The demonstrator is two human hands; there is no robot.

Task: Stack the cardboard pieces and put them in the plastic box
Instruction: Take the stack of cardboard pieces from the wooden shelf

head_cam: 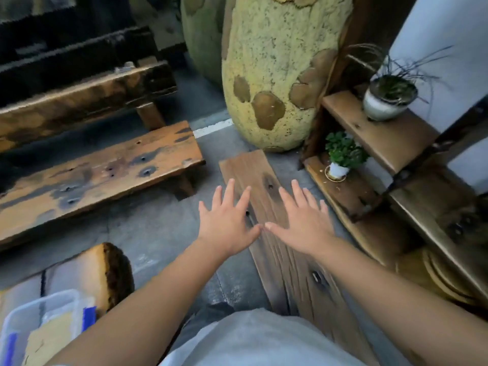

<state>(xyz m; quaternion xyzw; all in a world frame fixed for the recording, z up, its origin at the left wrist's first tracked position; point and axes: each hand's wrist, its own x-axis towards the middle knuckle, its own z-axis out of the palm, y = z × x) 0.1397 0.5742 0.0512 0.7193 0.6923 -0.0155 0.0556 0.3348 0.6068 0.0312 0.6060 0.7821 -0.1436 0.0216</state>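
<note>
A clear plastic box (pixel 15 317) with blue handles sits at the bottom left on a pale wooden slab. Tan cardboard pieces (pixel 50 336) lie inside it. My left hand (pixel 227 223) and my right hand (pixel 303 220) are stretched out in front of me, palms down, fingers spread, thumbs nearly touching. Both hands hold nothing. They hover above a brown wooden plank (pixel 266 196) lying on the grey floor.
A low wooden bench (pixel 92 175) stands to the left, a darker one (pixel 79 99) behind it. A big yellow spotted sculpture (pixel 277 75) rises ahead. A stepped wooden shelf (pixel 375 133) on the right carries two potted plants (pixel 388 96).
</note>
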